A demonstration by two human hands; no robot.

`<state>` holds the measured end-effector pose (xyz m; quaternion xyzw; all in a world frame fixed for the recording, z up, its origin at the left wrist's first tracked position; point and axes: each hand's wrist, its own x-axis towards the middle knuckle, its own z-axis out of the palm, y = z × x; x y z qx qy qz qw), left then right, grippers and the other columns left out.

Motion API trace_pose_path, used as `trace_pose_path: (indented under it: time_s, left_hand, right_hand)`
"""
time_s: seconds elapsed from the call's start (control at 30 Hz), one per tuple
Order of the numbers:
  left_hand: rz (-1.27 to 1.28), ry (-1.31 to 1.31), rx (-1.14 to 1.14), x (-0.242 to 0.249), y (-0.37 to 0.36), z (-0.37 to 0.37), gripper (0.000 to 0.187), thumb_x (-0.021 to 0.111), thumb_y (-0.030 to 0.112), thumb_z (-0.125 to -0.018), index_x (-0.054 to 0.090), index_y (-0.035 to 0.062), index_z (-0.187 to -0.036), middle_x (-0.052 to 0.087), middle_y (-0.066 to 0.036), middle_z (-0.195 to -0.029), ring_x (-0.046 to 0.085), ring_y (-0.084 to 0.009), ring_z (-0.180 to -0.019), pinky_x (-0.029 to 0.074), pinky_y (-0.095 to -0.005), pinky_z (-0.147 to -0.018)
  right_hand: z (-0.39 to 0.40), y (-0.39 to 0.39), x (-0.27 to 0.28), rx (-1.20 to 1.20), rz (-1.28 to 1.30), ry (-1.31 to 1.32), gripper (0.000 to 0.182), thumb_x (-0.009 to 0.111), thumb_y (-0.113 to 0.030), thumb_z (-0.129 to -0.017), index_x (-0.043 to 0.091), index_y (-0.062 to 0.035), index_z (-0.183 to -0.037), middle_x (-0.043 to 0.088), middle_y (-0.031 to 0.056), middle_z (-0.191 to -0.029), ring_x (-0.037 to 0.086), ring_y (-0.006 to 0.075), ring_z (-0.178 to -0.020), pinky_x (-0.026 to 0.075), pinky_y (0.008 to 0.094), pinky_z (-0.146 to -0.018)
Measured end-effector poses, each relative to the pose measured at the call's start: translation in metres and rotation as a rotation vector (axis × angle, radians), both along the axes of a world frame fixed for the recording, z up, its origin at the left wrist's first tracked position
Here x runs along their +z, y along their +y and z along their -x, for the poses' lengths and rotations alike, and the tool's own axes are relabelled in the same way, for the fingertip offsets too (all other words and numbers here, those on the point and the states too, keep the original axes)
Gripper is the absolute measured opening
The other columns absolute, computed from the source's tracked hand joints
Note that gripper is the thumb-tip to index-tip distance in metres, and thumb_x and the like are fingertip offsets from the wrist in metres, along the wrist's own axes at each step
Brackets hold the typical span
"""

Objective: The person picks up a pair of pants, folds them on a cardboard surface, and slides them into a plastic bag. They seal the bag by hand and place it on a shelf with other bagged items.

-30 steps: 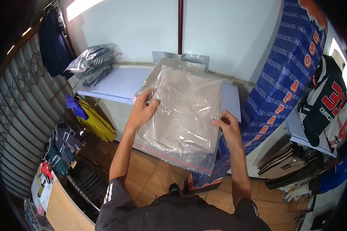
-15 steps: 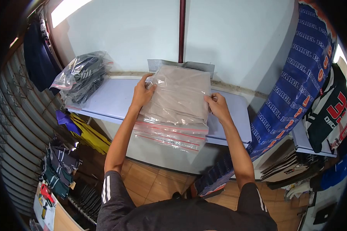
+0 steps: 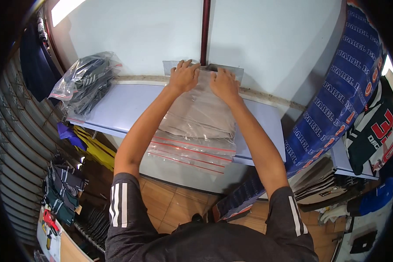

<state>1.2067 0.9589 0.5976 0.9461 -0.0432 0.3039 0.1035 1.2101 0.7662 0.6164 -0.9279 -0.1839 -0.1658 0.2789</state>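
A stack of clear plastic bags (image 3: 201,113) with folded beige cloth inside lies on the pale blue shelf (image 3: 133,102). Red zip strips run across its near end, which hangs past the shelf's front edge. My left hand (image 3: 184,77) rests on the stack's far left corner, fingers bent and apart. At the far right corner is my right hand (image 3: 225,83), its fingers spread over the plastic. Both hands point toward the wall, with a small gap between them. Behind them a grey flat piece (image 3: 236,72) stands against the wall.
Bagged dark clothes (image 3: 89,81) sit on the shelf's left end. A large blue printed roll (image 3: 332,96) leans at the right, beside hanging jerseys (image 3: 375,131). Yellow cloth (image 3: 94,148) hangs below the shelf. A red tool (image 3: 50,219) lies at the lower left.
Both hands have moved from the stack's sides to its far end, closer together. My fingers have come off the side edges. The view has shifted slightly.
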Motion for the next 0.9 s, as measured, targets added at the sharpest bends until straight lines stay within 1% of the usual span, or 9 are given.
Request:
trace_pose_path:
  time_s: [0.1, 0.2, 0.3, 0.4, 0.6, 0.8, 0.9]
  left_hand:
    - [0.004, 0.101, 0.068, -0.002, -0.003, -0.004, 0.052, 0.042, 0.042, -0.105, 0.056, 0.0244, -0.151, 0.043, -0.015, -0.164, 0.033, -0.0421, -0.153, 0.028, -0.0676, -0.121]
    - [0.023, 0.222, 0.138, -0.019, 0.001, -0.004, 0.058, 0.033, 0.048, -0.106, 0.048, 0.0291, -0.158, 0.033, -0.013, -0.17, 0.025, -0.0435, -0.157, 0.023, -0.0657, -0.124]
    - [0.044, 0.222, 0.115, -0.028, 0.006, -0.009, 0.059, 0.032, 0.05, -0.106, 0.046, 0.0298, -0.16, 0.031, -0.012, -0.171, 0.023, -0.0439, -0.158, 0.023, -0.0652, -0.124]
    - [0.054, 0.222, 0.114, -0.034, 0.008, -0.01, 0.059, 0.033, 0.05, -0.106, 0.045, 0.0303, -0.16, 0.031, -0.012, -0.171, 0.023, -0.0431, -0.158, 0.023, -0.0644, -0.125]
    - [0.047, 0.271, 0.135, -0.036, 0.008, -0.013, 0.059, 0.035, 0.053, -0.106, 0.046, 0.0303, -0.159, 0.028, -0.01, -0.173, 0.022, -0.0399, -0.159, 0.023, -0.0635, -0.125]
    - [0.026, 0.256, 0.14, -0.039, 0.008, -0.013, 0.062, 0.038, 0.058, -0.104, 0.046, 0.031, -0.159, 0.029, -0.009, -0.172, 0.023, -0.0411, -0.159, 0.025, -0.0647, -0.124]
    - [0.024, 0.239, 0.137, -0.041, 0.009, -0.014, 0.061, 0.038, 0.059, -0.104, 0.048, 0.0311, -0.158, 0.03, -0.01, -0.172, 0.024, -0.0418, -0.158, 0.027, -0.0651, -0.123]
  right_hand:
    - [-0.019, 0.017, -0.016, -0.11, 0.141, -0.072, 0.071, 0.042, -0.063, -0.104, 0.05, -0.0141, -0.155, 0.041, 0.0225, -0.163, 0.028, 0.0527, -0.152, 0.021, 0.0756, -0.118]
    - [-0.026, 0.012, -0.033, -0.097, 0.195, 0.04, 0.078, 0.034, -0.072, -0.103, 0.044, -0.0209, -0.16, 0.027, 0.0206, -0.171, 0.015, 0.0546, -0.156, 0.01, 0.0752, -0.122]
    - [-0.026, 0.013, -0.043, -0.091, 0.207, 0.042, 0.078, 0.031, -0.07, -0.103, 0.04, -0.0212, -0.163, 0.026, 0.0216, -0.171, 0.014, 0.0535, -0.157, 0.007, 0.0772, -0.12]
    - [-0.03, 0.013, -0.048, -0.084, 0.24, 0.055, 0.078, 0.032, -0.07, -0.103, 0.039, -0.0216, -0.163, 0.027, 0.0214, -0.171, 0.015, 0.0536, -0.157, 0.007, 0.077, -0.12]
    - [-0.032, 0.013, -0.052, -0.079, 0.268, 0.1, 0.076, 0.037, -0.069, -0.102, 0.043, -0.0222, -0.161, 0.027, 0.0217, -0.171, 0.016, 0.054, -0.156, 0.006, 0.0769, -0.12]
    - [-0.034, 0.014, -0.055, -0.082, 0.272, 0.099, 0.075, 0.04, -0.068, -0.101, 0.045, -0.0223, -0.16, 0.028, 0.0213, -0.171, 0.017, 0.0543, -0.156, 0.008, 0.0757, -0.121]
    - [-0.033, 0.014, -0.055, -0.073, 0.249, 0.112, 0.075, 0.04, -0.068, -0.101, 0.045, -0.0223, -0.16, 0.028, 0.0216, -0.17, 0.018, 0.0548, -0.155, 0.011, 0.0752, -0.121]
